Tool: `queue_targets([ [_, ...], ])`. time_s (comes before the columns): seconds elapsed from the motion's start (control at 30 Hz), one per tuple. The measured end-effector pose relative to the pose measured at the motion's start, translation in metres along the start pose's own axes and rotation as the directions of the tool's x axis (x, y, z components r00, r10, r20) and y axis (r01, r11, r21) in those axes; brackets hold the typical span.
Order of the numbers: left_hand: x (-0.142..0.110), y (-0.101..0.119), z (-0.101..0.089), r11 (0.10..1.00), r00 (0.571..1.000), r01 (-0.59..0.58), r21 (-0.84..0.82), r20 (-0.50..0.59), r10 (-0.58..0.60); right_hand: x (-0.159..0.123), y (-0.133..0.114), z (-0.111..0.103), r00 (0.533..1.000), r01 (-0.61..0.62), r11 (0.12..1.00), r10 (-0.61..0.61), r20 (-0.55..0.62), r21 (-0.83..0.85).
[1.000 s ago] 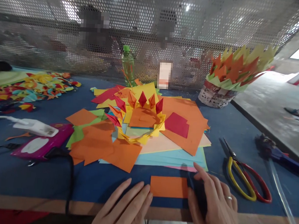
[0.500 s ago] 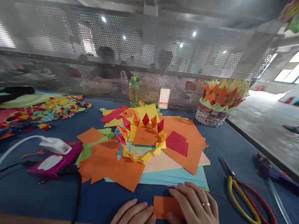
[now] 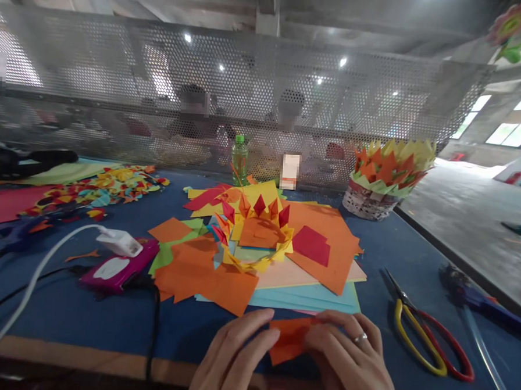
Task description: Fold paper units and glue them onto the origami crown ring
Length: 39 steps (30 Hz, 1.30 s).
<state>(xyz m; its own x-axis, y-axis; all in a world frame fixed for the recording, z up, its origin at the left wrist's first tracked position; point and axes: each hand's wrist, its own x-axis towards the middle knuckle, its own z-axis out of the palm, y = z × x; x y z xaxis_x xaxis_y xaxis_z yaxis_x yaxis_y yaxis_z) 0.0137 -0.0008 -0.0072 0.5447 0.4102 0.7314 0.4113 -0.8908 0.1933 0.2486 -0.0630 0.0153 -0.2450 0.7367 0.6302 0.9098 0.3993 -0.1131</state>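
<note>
Orange paper (image 3: 289, 340), front of crown (image 3: 248, 265): right hand (image 3: 352, 354) pinching it, left hand (image 3: 233, 352) at its edge, can't tell grip. Uneven pull could crease it crooked.

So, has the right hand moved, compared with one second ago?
Yes: judged against the scissors, the right hand has moved left, farther from them, its fingers now overlapping the orange paper.

The held sheet (image 3: 290, 341) is matt paper; scissors (image 3: 406, 300), metal blades (image 3: 394, 283) and glossy plastic grips (image 3: 452, 341); bottle (image 3: 240, 158), clear plastic; screen (image 3: 318, 99), perforated metal.
</note>
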Motion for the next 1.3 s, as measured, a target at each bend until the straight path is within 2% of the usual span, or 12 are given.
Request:
queue_targets([
  [0.07,0.006,0.002,0.002,0.997,0.995,-0.07,-0.031,-0.077,0.067,0.004,-0.004,0.0,0.999,0.029,0.999,-0.029,-0.018,0.023],
  [0.1,0.007,0.003,0.004,0.992,0.982,-0.118,-0.033,-0.153,0.112,0.005,-0.006,0.0,0.999,0.042,0.999,-0.041,-0.023,0.027],
  [0.27,0.006,0.004,0.007,0.999,0.997,-0.048,-0.022,-0.056,0.046,0.01,-0.012,0.002,0.996,0.041,0.999,-0.039,-0.077,0.028],
  [0.53,0.002,0.013,0.01,0.998,0.989,0.042,-0.036,-0.14,-0.046,0.004,-0.02,0.012,0.985,-0.096,0.994,0.102,-0.136,0.05],
  [0.6,0.001,0.019,0.014,0.999,0.988,0.046,-0.027,-0.146,-0.05,0.002,-0.023,0.012,0.985,-0.109,0.993,0.114,-0.126,0.043],
  [0.73,0.0,0.027,0.019,0.998,0.99,0.062,-0.032,-0.127,-0.065,-0.004,-0.022,0.009,0.991,-0.049,0.999,0.052,-0.122,0.022],
  [0.9,-0.002,0.029,0.02,0.994,0.989,0.108,-0.029,-0.095,-0.11,-0.018,-0.014,0.007,1.0,-0.008,0.999,0.008,-0.004,0.039],
  [1.0,-0.005,0.026,0.021,0.994,0.99,0.104,-0.035,-0.091,-0.107,-0.024,-0.012,0.009,0.999,-0.014,0.997,0.011,0.045,0.071],
  [1.13,-0.011,0.02,0.024,0.992,0.983,0.12,-0.041,-0.134,-0.124,-0.025,-0.011,0.01,0.999,-0.035,0.991,0.031,0.034,0.126],
  [1.3,-0.015,0.017,0.021,0.991,0.984,0.131,-0.033,-0.118,-0.134,-0.022,-0.014,0.012,0.996,-0.088,0.989,0.083,0.044,0.121],
])
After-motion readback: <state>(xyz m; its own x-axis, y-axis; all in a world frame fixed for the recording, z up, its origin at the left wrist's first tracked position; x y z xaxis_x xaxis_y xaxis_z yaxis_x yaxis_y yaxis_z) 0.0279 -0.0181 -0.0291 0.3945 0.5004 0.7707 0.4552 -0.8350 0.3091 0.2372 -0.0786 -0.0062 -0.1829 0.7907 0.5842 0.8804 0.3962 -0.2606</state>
